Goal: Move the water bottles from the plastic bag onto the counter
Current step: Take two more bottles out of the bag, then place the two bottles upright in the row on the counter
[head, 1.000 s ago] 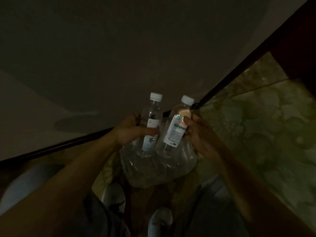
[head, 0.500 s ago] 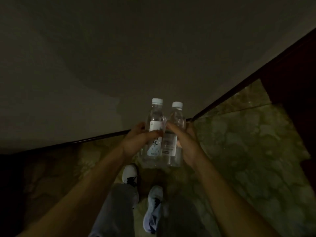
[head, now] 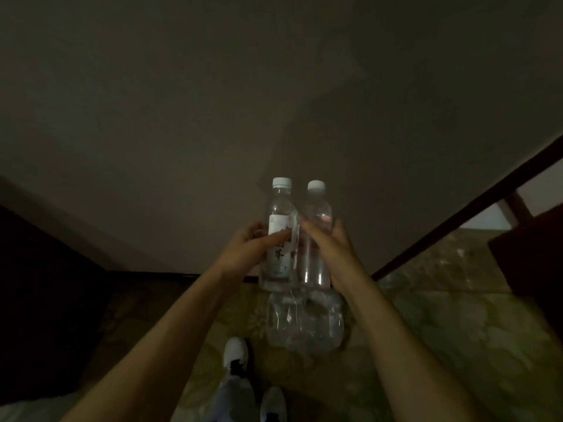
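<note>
hands: left hand [head: 248, 249] grips labelled bottle [head: 279, 236], right hand [head: 327, 248] wraps clear bottle [head: 315, 239] | plastic bag [head: 304, 324] dangling below bottles | risk: dim light, slick plastic, could slip

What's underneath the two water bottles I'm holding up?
Below the two water bottles, held by the left hand and right hand, sits the clear plastic bag on the patterned floor. Whether the bag holds anything is unclear.

Plastic bag [head: 304, 324] blurred, contents unclear
</note>
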